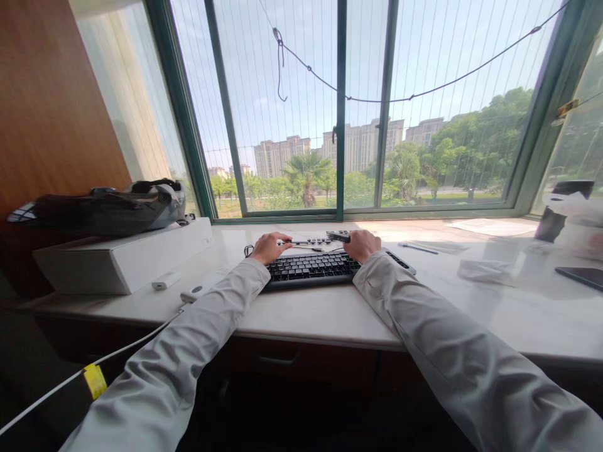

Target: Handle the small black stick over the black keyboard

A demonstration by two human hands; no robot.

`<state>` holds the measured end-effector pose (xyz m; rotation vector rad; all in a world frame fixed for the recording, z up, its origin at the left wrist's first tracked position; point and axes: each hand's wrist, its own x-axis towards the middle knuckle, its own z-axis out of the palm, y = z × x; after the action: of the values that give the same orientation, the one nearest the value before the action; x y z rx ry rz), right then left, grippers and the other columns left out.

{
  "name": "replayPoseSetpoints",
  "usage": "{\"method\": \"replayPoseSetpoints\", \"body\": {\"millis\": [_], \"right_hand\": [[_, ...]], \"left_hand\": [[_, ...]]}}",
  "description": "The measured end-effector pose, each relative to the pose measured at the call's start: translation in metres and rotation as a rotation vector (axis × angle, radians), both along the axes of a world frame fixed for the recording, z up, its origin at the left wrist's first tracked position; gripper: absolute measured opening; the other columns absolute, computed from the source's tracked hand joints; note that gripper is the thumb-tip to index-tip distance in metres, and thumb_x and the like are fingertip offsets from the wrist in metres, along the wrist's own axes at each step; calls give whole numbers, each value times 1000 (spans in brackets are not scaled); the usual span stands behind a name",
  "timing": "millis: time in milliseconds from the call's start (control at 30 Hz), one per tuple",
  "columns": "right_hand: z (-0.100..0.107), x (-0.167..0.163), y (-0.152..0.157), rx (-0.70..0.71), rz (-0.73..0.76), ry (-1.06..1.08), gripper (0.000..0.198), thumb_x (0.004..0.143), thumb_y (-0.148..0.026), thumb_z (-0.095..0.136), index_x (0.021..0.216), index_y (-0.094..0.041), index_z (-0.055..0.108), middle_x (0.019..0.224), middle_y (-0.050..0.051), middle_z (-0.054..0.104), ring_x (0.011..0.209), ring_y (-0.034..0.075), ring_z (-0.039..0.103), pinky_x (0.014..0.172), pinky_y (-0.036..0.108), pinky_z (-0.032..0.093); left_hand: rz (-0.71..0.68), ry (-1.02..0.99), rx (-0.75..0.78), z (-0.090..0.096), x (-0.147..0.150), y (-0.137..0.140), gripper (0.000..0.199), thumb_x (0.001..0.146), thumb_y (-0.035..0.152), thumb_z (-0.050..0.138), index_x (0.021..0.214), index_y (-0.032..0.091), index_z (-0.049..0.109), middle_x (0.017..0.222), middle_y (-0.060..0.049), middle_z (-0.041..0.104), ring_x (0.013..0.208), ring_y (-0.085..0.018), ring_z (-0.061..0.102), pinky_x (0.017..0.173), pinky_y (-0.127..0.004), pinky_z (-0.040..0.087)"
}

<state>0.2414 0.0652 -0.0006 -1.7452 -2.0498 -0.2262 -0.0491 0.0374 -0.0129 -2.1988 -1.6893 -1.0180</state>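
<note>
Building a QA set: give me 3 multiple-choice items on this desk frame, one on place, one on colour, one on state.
1. Where is the keyboard?
A. on the white box
B. on the counter, under both hands
C. on the floor

2. What colour are the keys?
A. black
B. red
C. yellow

3. What does the right hand do?
A. hangs free
B. lies flat on the phone
C. grips a small dark tool

B: it lies between the left hand and the right.
A: rows show dark.
C: fingers close round it.

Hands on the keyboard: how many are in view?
2. The left hand rests at the far left edge of the black keyboard; the right hand is at its far right, touching a small dark object. No other person's hands show.
</note>
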Motion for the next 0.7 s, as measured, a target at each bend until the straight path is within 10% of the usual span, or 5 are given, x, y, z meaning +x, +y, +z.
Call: {"method": "replayPoseSetpoints", "body": {"millis": [533,700], "right_hand": [[-1,17,6,-28,-77,20,36,85,-40,48,101,-16,70,102,16,67,94,28,63,76,35,44],[-2,17,6,-33,-65,9,33,83,-36,49,100,-18,70,103,15,68,94,27,64,77,35,45]], "left_hand": [[-4,-40,-59,2,1,-5,30,79,46,64,100,26,71,98,-1,74,66,-17,67,81,-32,51],[56,-27,31,3,0,-3,28,82,46,61,99,27,73,98,-1,74,81,-20,68,83,-31,50]]}}
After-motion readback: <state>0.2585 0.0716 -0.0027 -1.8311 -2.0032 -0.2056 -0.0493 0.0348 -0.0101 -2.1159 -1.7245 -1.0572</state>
